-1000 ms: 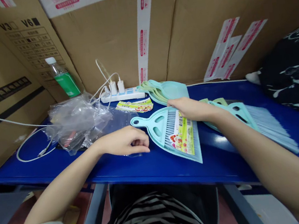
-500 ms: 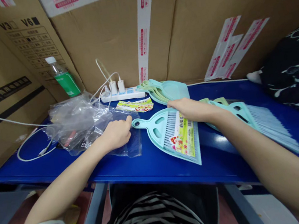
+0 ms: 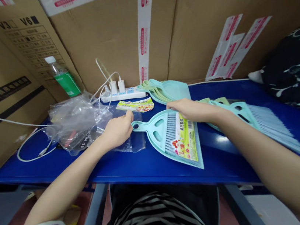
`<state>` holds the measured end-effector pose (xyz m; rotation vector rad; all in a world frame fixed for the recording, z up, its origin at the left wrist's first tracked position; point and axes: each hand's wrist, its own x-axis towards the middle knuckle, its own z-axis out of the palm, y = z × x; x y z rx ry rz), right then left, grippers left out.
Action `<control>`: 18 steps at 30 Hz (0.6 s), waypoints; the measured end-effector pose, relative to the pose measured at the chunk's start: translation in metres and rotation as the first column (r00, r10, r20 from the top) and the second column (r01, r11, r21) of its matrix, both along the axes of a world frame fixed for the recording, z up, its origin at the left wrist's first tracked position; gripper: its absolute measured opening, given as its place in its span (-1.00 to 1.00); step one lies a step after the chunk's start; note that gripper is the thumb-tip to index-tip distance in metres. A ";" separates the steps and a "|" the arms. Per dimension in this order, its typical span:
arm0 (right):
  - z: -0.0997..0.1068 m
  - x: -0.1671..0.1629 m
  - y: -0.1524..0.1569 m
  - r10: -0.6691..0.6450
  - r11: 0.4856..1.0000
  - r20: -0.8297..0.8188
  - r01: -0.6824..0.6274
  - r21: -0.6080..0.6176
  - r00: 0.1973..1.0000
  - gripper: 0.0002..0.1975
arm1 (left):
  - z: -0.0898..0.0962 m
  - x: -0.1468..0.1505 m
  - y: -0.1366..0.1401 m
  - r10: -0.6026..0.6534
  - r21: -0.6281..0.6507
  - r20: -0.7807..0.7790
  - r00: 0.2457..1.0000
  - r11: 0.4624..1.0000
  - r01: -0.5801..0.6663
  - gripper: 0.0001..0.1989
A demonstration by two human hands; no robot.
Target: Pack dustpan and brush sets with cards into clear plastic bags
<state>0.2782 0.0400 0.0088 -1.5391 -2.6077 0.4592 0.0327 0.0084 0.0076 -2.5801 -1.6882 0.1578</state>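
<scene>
A light-blue dustpan lies on the blue table, with a small brush nested in it and a yellow-green printed label card over the bristles. My right hand is closed on the dustpan's far edge, its fingers partly hidden. My left hand is closed at a clear plastic bag, beside the tip of the dustpan's handle; its thumb points up and the exact grip is hidden. The bag spreads under that hand.
Behind are stacked dustpans, more label cards and a power strip. More brushes lie right, past my forearm. Crumpled plastic bags, a cable and a bottle are left. Cardboard walls the back.
My left hand and the clear bag's edge have shifted slightly right and away from me. The dustpan has tilted a little, its near corner closer to me. My right hand keeps its hold.
</scene>
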 end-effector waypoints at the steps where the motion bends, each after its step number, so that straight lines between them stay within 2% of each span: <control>1: 0.001 -0.001 -0.001 -0.003 1.000 0.003 0.003 -0.004 1.000 -0.75 | -0.001 -0.001 0.000 -0.030 -0.003 0.035 0.999 1.000 0.030 -0.81; 5: 0.001 -0.005 -0.003 0.018 1.000 0.001 -0.018 -0.024 1.000 -0.76 | -0.005 -0.001 0.000 -0.122 -0.021 0.192 0.974 0.992 0.128 -0.84; 11: -0.004 -0.002 0.001 0.049 0.998 -0.011 -0.048 0.032 0.999 -0.74 | -0.006 0.000 -0.004 -0.202 -0.038 0.372 0.906 0.972 0.232 -0.89; 14: -0.003 -0.002 0.000 0.057 0.998 -0.018 -0.057 0.015 0.998 -0.76 | -0.007 0.000 -0.004 -0.203 -0.039 0.411 0.889 0.970 0.239 -0.89; 18: 0.000 -0.007 -0.004 0.042 0.999 -0.013 -0.042 -0.027 0.999 -0.79 | -0.009 0.001 -0.002 -0.162 -0.026 0.395 0.904 0.982 0.187 -0.89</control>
